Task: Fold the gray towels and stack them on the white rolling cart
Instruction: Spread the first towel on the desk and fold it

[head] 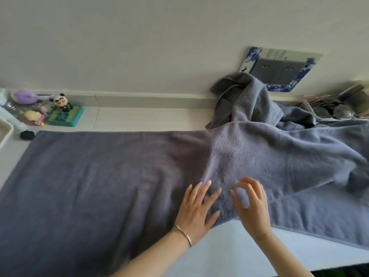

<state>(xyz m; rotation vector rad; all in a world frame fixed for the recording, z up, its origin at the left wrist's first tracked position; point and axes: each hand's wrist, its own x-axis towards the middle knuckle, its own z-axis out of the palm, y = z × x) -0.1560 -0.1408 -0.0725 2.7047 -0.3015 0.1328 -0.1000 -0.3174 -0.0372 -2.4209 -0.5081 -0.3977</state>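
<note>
The gray towel [89,176] lies spread along the white table [229,246], its left part flat and its right part running up in wrinkles toward a heap of more gray towels [245,100] at the back. The left hand [196,208] presses flat on the cloth with its fingers spread. The right hand [251,204], just beside it, has its fingers curled over the cloth, and we cannot tell if it pinches any.

We judge the step to be smoothing before the first fold. Next, the right part must be pulled straight and one edge brought over the other.

We do not see the cart. A white basket [305,105] at the far right holds blurred things we cannot name. Of a white tray [5,132] at the left, only the rim shows.
</note>
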